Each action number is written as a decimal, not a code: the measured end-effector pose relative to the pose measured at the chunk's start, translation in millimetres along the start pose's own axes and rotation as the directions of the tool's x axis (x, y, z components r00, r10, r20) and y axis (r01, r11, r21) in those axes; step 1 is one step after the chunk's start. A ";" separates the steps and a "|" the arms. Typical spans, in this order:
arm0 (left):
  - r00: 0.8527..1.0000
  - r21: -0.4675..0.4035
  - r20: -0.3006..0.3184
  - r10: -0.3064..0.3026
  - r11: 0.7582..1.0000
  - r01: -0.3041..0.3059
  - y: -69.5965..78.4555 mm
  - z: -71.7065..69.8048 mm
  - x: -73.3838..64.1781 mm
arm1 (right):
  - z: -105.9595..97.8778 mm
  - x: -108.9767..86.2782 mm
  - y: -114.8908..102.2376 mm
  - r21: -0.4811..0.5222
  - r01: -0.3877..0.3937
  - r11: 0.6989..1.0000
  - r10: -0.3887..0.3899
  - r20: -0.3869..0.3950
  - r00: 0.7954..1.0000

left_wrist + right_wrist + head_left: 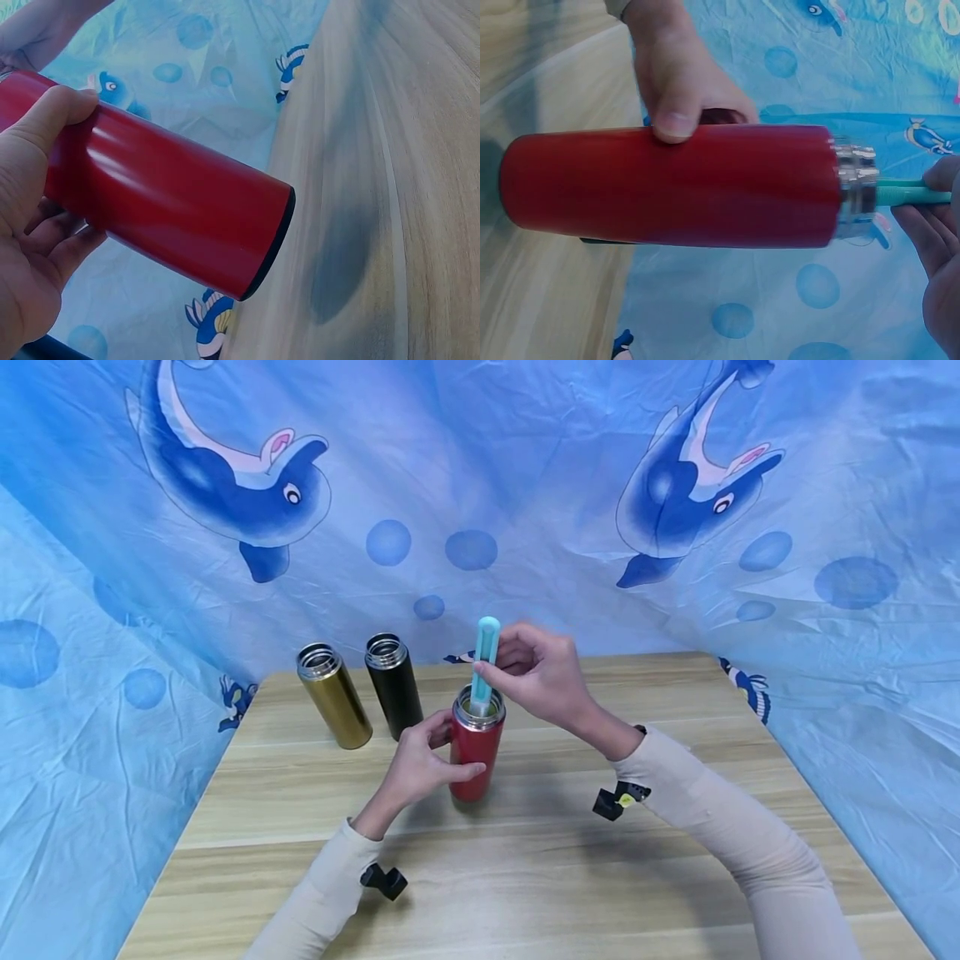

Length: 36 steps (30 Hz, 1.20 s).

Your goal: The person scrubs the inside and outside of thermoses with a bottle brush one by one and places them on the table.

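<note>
My left hand grips a red flask round its body, thumb on the near side. Its steel mouth faces up, uncovered. In the left wrist view, the black-rimmed base looks raised off the table, with a shadow apart from it. Above the mouth, my right hand pinches the teal handle of a brush-like tool, whose lower end goes down into the flask. What that end looks like is mostly hidden inside. The right wrist view shows the handle entering the threaded steel neck.
A gold flask and a black flask stand uncapped on the wooden table, left of the red one. Blue dolphin-print sheeting hangs behind the table and at both sides.
</note>
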<state>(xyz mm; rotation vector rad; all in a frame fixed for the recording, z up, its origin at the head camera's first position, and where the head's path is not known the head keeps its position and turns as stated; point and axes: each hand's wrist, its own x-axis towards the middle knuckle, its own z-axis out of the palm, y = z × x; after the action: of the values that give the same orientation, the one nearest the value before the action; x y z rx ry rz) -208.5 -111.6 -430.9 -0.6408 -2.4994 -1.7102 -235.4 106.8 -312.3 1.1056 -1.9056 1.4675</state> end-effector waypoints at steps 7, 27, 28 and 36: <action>1.000 -0.012 0.009 -0.016 1.000 0.016 -0.6 0.4 0.6 | 2.2 -5.1 3.7 0.012 -0.046 0.999 0.046 0.025 0.999; 1.000 0.006 -0.010 -0.029 1.000 0.029 -1.5 0.5 -1.1 | -2.6 -4.0 4.9 0.016 -0.108 0.994 0.106 0.085 0.991; 1.000 0.006 -0.007 -0.027 1.000 0.027 -1.4 0.7 -1.0 | -2.2 -4.1 5.1 0.012 -0.106 0.994 0.105 0.077 0.991; 0.999 -0.026 0.008 -0.036 0.999 0.036 -2.7 1.1 0.4 | 0.2 -3.8 3.3 -0.010 -0.096 0.995 0.096 0.031 0.995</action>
<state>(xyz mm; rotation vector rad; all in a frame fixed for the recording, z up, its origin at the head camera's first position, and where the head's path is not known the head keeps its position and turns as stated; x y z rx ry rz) -209.6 -111.3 -433.7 -0.6092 -2.5130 -1.7581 -235.9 108.1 -317.2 1.0518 -2.0098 1.4998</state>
